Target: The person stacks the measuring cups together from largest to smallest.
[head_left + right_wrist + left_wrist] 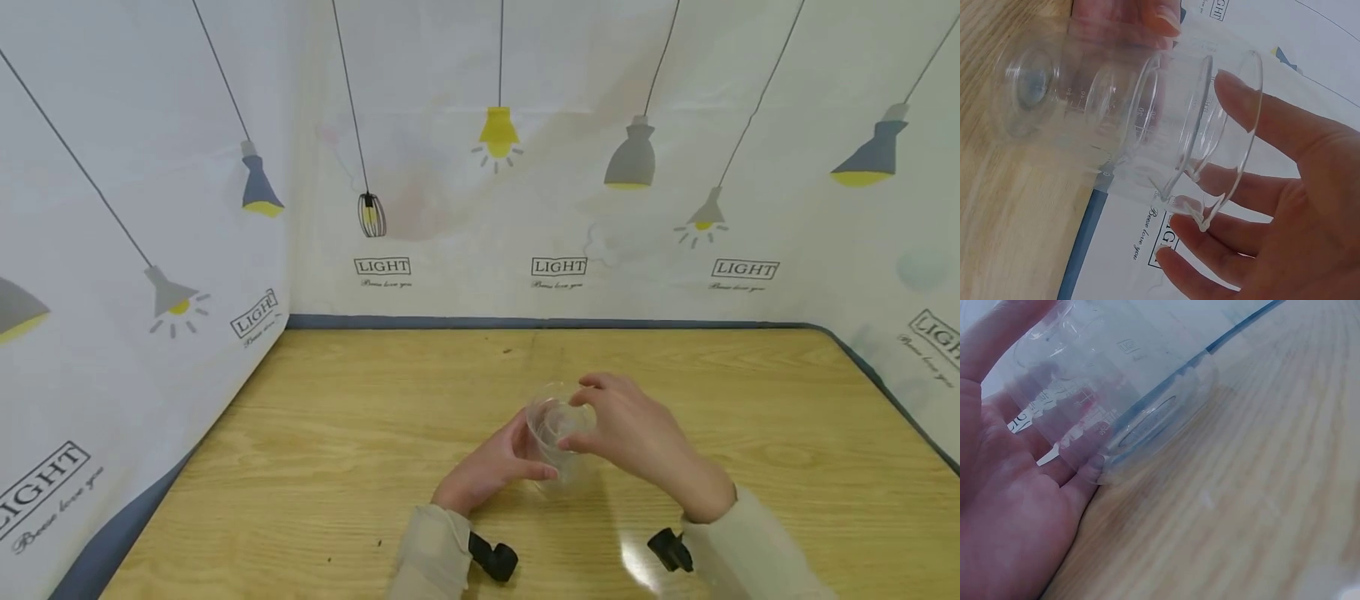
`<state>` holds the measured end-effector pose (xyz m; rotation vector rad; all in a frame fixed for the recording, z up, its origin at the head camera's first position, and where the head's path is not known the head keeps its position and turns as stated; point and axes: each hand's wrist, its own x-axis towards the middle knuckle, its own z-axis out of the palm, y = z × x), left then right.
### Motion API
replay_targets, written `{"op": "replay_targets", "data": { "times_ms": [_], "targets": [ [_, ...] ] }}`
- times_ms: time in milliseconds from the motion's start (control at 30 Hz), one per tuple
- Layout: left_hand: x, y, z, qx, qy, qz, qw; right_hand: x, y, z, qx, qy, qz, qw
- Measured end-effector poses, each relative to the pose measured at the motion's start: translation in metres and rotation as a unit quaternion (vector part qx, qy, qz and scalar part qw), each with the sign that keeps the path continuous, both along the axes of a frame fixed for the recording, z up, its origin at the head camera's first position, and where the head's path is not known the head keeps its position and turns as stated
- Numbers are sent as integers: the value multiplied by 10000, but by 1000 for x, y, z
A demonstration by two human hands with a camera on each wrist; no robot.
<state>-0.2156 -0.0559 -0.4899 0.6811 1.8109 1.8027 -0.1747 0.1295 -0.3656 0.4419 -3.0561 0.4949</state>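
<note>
Clear graduated beakers [573, 475] stand nested over the wooden table, in front of me. My left hand [491, 467] holds the outer beaker [1147, 419] from its left side, thumb and fingers around the wall. From above right, my right hand [637, 429] grips the inner beaker [558, 418] near its rim, thumb on one side and fingers on the other. In the right wrist view several rims with pouring spouts [1204, 225] overlap. The clear walls make it hard to tell how many beakers are nested.
The wooden table [337, 417] has a blue-grey edge strip [450, 322] along its back. White sheets printed with lamps [450, 275] stand behind it and at both sides. Black camera mounts [492, 558] sit on both wrists.
</note>
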Motion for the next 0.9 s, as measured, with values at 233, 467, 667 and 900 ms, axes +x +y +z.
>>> {"op": "replay_targets", "data": {
  "times_ms": [233, 467, 667, 900],
  "targets": [
    [-3, -2, 2, -54, 47, 68, 10000, -6, -4, 3, 215, 35, 214, 9995],
    [-2, -4, 3, -63, -120, 31, 9999, -8, -8, -1, 412, 78, 347, 9985],
    [-1, -3, 2, -94, -181, 0, 9998, -8, -9, -3, 450, 169, 429, 9979],
    [-2, -2, 1, -36, -165, -13, 9999, -10, -10, -3, 640, 164, 557, 9963]
  ]
}}
